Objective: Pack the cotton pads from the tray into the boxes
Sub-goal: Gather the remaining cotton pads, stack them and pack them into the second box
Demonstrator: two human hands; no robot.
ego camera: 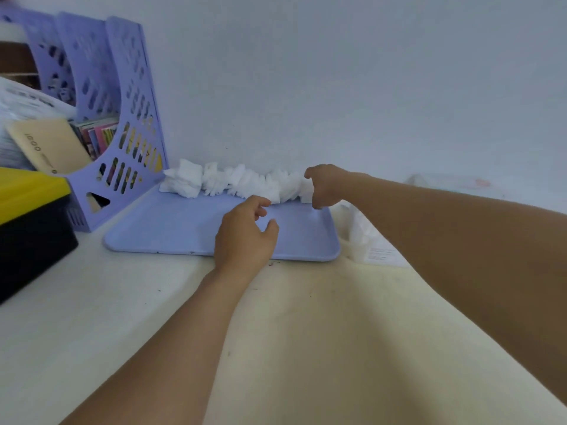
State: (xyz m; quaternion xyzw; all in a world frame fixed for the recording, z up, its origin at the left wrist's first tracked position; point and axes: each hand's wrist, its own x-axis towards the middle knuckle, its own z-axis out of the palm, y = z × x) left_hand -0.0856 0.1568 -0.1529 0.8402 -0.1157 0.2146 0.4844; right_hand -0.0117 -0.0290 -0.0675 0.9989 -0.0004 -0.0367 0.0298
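Observation:
A lilac tray (171, 225) lies on the pale table against the wall. Along its far edge stands a ragged row of white cotton pads (233, 179). My right hand (325, 185) is at the right end of that row with its fingers curled down onto the last pads. Over the middle of the tray my left hand (245, 234) hovers, fingers loosely bent, fingertips close to the pads and holding nothing. To the right of the tray a clear plastic box (368, 240) with white pads inside and a label is partly hidden behind my right forearm.
A lilac slotted file rack (122, 118) with books stands at the left of the tray. In front of it sits a black bin with a yellow lid (30, 216). Another clear item (454, 182) lies far right by the wall.

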